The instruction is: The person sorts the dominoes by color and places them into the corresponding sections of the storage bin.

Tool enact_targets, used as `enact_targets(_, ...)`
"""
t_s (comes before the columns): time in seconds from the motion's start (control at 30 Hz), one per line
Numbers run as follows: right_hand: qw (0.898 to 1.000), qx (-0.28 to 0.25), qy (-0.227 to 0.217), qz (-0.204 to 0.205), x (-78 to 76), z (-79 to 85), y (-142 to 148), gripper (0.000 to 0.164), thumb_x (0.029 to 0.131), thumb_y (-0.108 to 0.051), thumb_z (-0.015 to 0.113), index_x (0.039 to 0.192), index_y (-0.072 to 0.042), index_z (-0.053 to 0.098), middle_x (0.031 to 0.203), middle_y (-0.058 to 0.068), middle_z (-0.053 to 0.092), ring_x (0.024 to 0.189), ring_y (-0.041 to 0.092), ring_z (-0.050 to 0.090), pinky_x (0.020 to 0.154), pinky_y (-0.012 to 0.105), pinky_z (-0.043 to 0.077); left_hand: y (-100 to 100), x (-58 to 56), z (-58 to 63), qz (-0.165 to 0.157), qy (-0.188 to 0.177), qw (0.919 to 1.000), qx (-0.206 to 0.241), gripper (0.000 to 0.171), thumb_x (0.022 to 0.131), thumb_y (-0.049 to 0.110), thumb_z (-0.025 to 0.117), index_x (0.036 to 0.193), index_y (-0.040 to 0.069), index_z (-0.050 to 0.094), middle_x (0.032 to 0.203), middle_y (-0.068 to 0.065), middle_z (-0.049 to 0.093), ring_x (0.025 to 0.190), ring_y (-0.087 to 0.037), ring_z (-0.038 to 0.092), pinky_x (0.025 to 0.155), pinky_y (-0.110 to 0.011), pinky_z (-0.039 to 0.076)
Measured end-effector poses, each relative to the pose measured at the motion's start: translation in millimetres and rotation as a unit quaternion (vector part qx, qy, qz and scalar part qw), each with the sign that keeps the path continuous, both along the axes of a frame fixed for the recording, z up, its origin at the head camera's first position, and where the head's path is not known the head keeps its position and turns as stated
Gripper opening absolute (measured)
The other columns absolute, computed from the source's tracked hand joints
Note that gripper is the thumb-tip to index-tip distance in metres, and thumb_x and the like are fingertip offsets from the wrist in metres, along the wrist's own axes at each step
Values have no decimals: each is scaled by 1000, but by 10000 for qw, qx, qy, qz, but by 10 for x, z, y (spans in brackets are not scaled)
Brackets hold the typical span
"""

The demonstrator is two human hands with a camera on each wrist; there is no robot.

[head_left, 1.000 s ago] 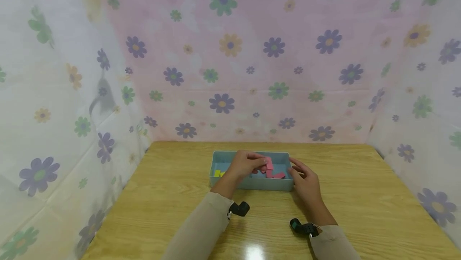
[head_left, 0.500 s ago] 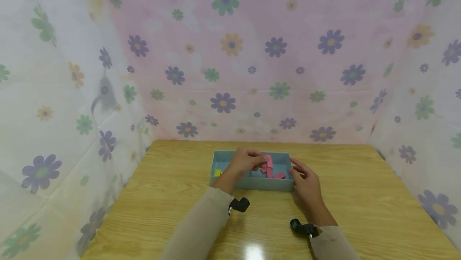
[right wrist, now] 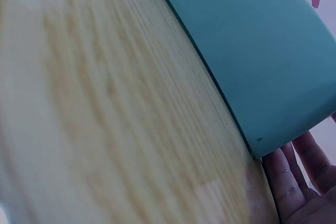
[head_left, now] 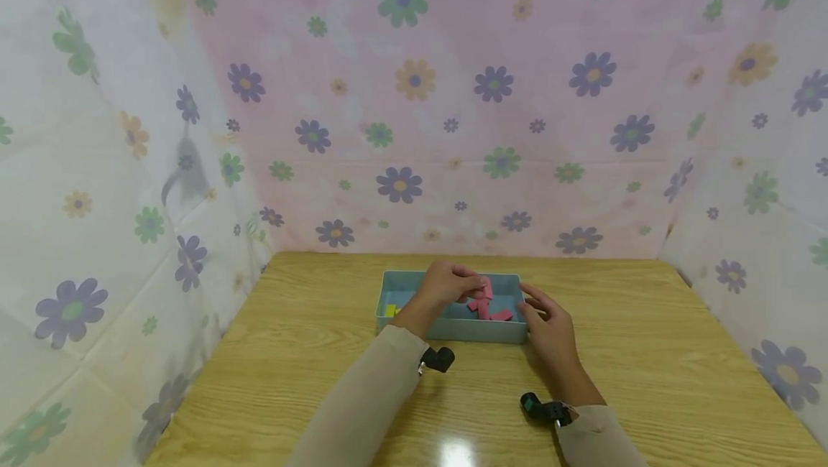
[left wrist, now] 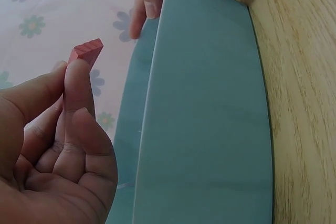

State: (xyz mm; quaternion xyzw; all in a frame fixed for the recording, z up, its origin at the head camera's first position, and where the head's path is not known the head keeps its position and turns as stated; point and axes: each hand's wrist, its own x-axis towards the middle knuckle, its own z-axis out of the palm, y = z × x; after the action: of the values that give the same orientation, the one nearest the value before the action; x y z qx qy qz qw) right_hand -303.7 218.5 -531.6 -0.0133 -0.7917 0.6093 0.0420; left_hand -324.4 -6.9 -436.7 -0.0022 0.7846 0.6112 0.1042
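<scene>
My left hand (head_left: 449,284) is over the light blue box (head_left: 479,332). Between thumb and fingers it pinches a small pink block (left wrist: 86,51), whose ridged end points up in the left wrist view. The block is above the rim there, apart from the wall. Under it in the head view, several flat pink pieces (head_left: 483,310) lie in the box's right part. My right hand (head_left: 552,327) holds the box's right end, thumb near the front corner and fingers toward the back corner. In the right wrist view its fingers (right wrist: 286,179) lie against the end wall.
Yellow pieces (head_left: 391,310) lie at the box's left end, partly hidden behind my left wrist. The box stands on a wood-grain table (head_left: 297,352). Flower-printed cloth (head_left: 453,208) hangs behind the table and along both sides.
My left hand has shifted slightly right and away from me with the pink block, uncovering more of the pink pieces below. My right hand has stayed at the box's end.
</scene>
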Motion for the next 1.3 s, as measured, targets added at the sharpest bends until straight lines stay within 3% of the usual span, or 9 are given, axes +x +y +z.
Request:
enact_targets(0.5, 9999, -5, 72, -94, 27, -29, -11, 41, 105, -37, 61, 146, -32, 61, 139, 10, 62, 119, 21, 59, 82, 17, 55, 155, -55, 45, 210, -164, 9985, -486, 8, 91, 24, 82, 89, 17, 84, 73, 0, 78, 76, -15, 78, 87, -47, 62)
enact_targets(0.73, 9999, -22, 115, -89, 47, 16, -13, 42, 105, -36, 60, 147, -31, 60, 142, 13, 60, 118, 22, 60, 82, 15, 54, 197, -76, 58, 222, -176, 9986, -455, 8, 90, 23, 82, 87, 16, 84, 73, -2, 78, 79, -17, 78, 92, -51, 60)
enact_targets(0.93, 9999, 24, 103, -88, 51, 28, -15, 42, 106, -35, 59, 148, -31, 58, 143, 13, 60, 120, 25, 61, 81, 14, 54, 233, -110, 27, 255, -144, 9984, -492, 7, 91, 20, 82, 87, 14, 83, 72, -1, 77, 87, -25, 79, 88, -47, 62)
enact_targets(1.3, 9999, -147, 3, -41, 12, 4, -8, 43, 106, -32, 59, 149, -30, 58, 145, 13, 58, 125, 24, 56, 82, 13, 53, 243, -100, -7, 235, -11, 9991, -348, 7, 91, 15, 80, 91, 9, 83, 81, -1, 79, 77, -19, 79, 86, -43, 63)
